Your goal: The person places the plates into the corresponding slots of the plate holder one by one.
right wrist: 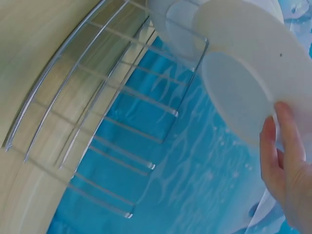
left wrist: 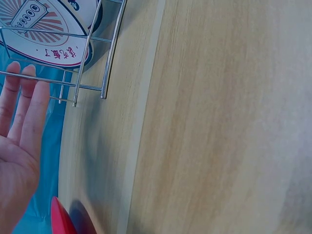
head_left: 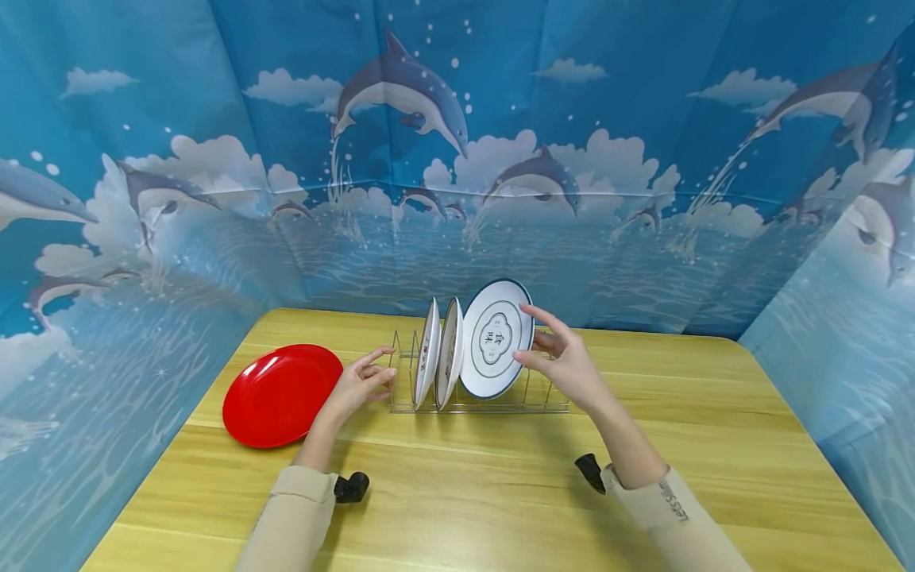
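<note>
A wire dish rack (head_left: 493, 405) stands on the wooden table (head_left: 500, 508). Two white plates (head_left: 426, 353) (head_left: 450, 353) stand upright in its left slots. My right hand (head_left: 554, 349) pinches the right rim of a third white plate with a blue rim (head_left: 493, 342), tilted over the rack's middle. In the right wrist view the fingers (right wrist: 280, 161) grip that plate's pale back (right wrist: 243, 92) above the rack wires (right wrist: 122, 92). My left hand (head_left: 360, 381) is open, with straight fingers (left wrist: 19, 97) at the rack's left end (left wrist: 87, 48), beside a patterned plate (left wrist: 44, 29).
A red plate (head_left: 282, 393) lies flat on the table to the left of my left hand; its edge (left wrist: 61, 219) shows in the left wrist view. Blue dolphin-print backdrop (head_left: 457, 159) walls in the table on three sides.
</note>
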### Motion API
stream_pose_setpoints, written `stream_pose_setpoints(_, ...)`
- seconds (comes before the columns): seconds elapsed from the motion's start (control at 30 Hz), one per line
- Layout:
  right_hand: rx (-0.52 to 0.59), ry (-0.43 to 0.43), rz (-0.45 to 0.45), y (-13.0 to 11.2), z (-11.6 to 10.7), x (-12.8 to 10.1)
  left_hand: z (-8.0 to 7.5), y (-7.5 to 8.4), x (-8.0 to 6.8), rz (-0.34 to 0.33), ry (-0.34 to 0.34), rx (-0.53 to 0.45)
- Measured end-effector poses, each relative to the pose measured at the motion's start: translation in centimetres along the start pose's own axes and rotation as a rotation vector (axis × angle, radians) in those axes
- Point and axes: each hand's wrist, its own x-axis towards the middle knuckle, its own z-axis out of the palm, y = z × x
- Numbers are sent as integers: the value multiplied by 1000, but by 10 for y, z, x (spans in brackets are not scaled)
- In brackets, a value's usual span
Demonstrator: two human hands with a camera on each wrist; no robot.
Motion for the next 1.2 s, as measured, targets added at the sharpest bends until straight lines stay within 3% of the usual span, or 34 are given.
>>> stream_pose_setpoints(0.17,-99,25,-41,-1,15,7,-1,0,0,4,-2,5)
stream_pose_setpoints(0.4,-143,61,-9,5,36,11,-1,-1,1,0,-14,3)
stream_pose_setpoints(0.6,-167,81,-33,14,47,13,0,0,1,6,-10,8)
stream_pose_setpoints(0.93,-214,105,-30,29,58,12,0,0,-1,-3,-23,-28)
stream_pose_setpoints(1.2,-242,75,-20,31,58,11,0,-1,-1,4,-26,-35)
